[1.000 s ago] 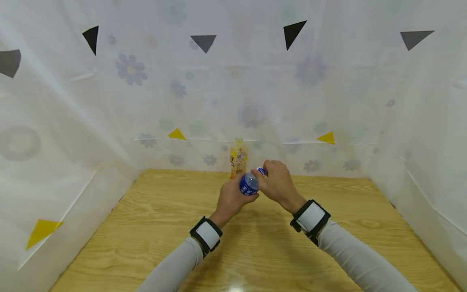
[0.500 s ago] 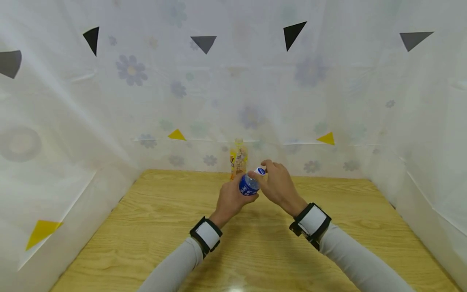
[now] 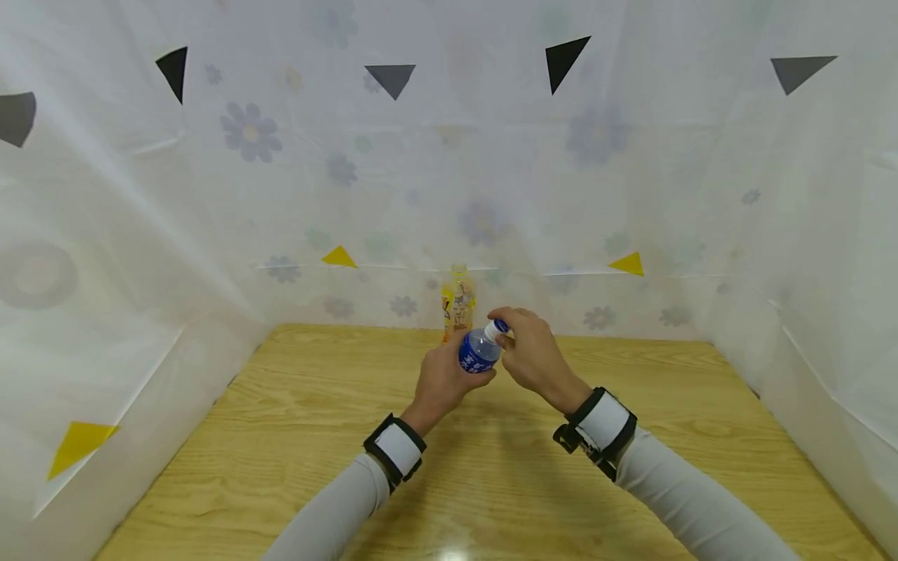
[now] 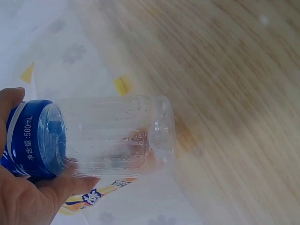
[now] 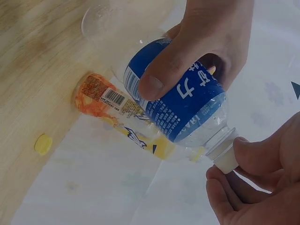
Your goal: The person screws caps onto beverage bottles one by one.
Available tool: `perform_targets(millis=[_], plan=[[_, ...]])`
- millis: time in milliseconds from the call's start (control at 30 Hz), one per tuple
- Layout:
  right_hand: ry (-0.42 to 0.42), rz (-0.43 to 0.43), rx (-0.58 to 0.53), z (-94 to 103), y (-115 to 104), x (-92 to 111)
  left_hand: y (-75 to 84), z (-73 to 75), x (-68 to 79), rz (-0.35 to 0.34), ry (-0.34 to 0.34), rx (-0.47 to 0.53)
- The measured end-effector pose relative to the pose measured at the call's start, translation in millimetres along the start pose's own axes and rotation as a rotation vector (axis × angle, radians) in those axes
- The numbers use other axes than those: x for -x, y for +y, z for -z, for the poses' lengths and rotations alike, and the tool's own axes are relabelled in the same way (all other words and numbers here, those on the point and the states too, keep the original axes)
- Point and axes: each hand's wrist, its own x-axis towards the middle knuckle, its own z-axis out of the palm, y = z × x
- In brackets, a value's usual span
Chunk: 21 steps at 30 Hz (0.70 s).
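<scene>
My left hand [image 3: 449, 372] grips a clear plastic bottle [image 5: 173, 89] round its blue label, holding it tilted above the table. Droplets cling to the bottle's wall in the left wrist view. On its neck sits a white cap [image 5: 227, 159] with a blue top, and the thumb and fingers of my right hand [image 3: 536, 354] pinch it. Behind the hands stands a second bottle [image 3: 459, 300], clear with a yellow and orange label and no cap on its mouth. Its lower part is hidden by my left hand in the head view.
A small yellow cap [image 5: 43, 144] lies on the wooden table [image 3: 316, 436] beside the second bottle. White patterned sheets [image 3: 421, 179] wall in the back and both sides. Black, grey and yellow patches are stuck on them.
My right fingers have shifted round the cap, uncovering its white side, which the thumb largely covered before. The left hand keeps its grip with little movement. The second bottle stays in place.
</scene>
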Motion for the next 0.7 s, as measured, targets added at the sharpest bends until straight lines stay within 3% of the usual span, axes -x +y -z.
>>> perform_targets(millis=[700], plan=[[0.039,0.008,0.036,-3.1,4.3,-0.6,-0.5,-1.4,-0.6,0.008,-0.019,-0.007]])
